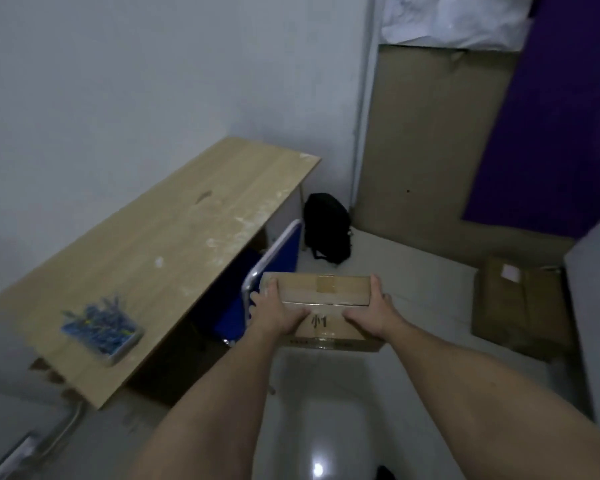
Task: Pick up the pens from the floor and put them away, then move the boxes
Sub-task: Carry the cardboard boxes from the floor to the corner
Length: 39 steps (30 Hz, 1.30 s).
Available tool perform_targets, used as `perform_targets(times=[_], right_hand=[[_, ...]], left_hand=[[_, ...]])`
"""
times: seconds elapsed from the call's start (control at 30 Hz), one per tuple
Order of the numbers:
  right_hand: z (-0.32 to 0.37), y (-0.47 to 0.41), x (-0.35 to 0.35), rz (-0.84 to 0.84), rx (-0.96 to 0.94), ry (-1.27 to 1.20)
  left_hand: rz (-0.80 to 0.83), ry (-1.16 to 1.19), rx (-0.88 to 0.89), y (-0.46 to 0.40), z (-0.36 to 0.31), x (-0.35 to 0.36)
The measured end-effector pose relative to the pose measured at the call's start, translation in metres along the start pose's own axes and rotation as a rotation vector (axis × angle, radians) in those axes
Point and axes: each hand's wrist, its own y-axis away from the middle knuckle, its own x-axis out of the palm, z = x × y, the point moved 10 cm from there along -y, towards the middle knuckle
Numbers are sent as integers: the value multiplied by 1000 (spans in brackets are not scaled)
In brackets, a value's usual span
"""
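I hold a taped brown cardboard box (326,299) in the air in front of me, above the white floor. My left hand (278,313) grips its left side, thumb on top and fingers round the edge. My right hand (374,311) grips its right side the same way. A clear tray of blue pens (101,327) lies on the wooden desk (187,244) at the left. Another brown box (520,306) stands on the floor at the right.
A blue chair (257,289) is pushed under the desk, just left of the held box. A black backpack (326,226) leans in the corner. Cardboard sheets (426,150) and a purple panel (551,116) stand against the far wall.
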Motion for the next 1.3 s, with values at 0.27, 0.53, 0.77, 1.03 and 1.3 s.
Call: perform_targets(times=[0.27,0.53,0.77,1.03,1.3], right_hand=[[-77,-104,-185,-117,101,-51],[-114,-206,-277,-216,198,-167],[-141,-289,-362,-406,294,-301],[-227,-347,-470,-597,414,-494],[-343,-370,-576,-733,564,-614]], left_hand=[[84,-38,135,-84,-213,100],[146,-159,271,-193,-354,160],[315,-291,466,-294,-494,217],[445,-451,667,-336,-673,333],[539,-603,833,-325,-834,466]])
